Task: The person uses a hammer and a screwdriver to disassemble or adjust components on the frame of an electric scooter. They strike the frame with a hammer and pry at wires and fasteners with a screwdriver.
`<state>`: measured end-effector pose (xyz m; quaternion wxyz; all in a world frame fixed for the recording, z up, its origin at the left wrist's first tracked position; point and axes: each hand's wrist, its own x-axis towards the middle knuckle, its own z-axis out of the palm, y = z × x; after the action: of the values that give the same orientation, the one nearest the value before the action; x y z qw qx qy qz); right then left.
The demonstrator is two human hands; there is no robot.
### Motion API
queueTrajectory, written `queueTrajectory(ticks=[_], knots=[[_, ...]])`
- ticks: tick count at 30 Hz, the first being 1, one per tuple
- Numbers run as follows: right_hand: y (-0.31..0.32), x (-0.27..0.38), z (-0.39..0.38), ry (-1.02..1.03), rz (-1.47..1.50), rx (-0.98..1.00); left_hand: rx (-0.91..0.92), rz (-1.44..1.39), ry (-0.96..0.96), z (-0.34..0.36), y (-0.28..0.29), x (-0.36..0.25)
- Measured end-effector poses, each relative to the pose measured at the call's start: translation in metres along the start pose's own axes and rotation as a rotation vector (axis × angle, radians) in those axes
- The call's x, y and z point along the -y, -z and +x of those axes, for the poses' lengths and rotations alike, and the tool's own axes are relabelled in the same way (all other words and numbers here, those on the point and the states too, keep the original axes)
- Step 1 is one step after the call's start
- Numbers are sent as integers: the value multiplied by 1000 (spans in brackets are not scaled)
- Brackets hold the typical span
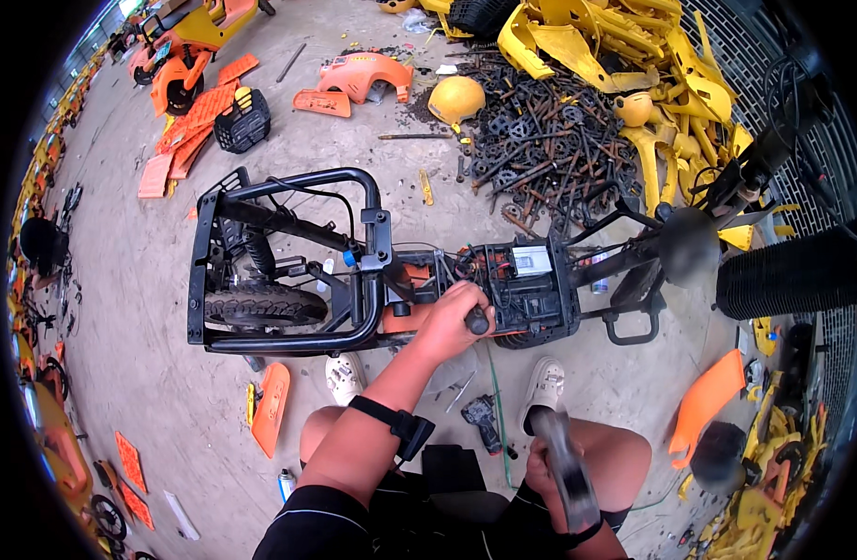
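A black scooter frame (pixel 354 191) with an open battery-and-wiring bay (pixel 531 294) lies crosswise in front of me, its treaded rear tyre (pixel 265 308) at the left. My left hand (pixel 455 315) is closed round a dark handled tool (pixel 476 320) held against the bay, its far end hidden among the wires. Low at the right, beside my knee, my right hand (pixel 542 471) grips a motion-blurred metal hammer (pixel 572 471). A cordless power tool (pixel 481 420) lies on the floor between my shoes.
Behind the frame are heaps of rusty parts (pixel 550 140) and yellow panels (pixel 681 75). Orange scooter pieces (pixel 190 121) and a black crate (pixel 242 121) lie back left. An orange panel (pixel 709 401) is at my right, another (pixel 270 411) at my left, near a spray can (pixel 286 485).
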<state>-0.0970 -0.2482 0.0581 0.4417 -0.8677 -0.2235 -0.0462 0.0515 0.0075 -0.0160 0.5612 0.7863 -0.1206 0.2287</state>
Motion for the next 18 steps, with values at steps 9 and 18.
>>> queueTrajectory(ticks=[9, 18], knots=[[-9, -29, -27, -77, 208, -91, 7, -10, 9, -4, -3, 2], [-6, -20, -13, -91, -9, -33, 17, -14, 5, -6, 7, 1]])
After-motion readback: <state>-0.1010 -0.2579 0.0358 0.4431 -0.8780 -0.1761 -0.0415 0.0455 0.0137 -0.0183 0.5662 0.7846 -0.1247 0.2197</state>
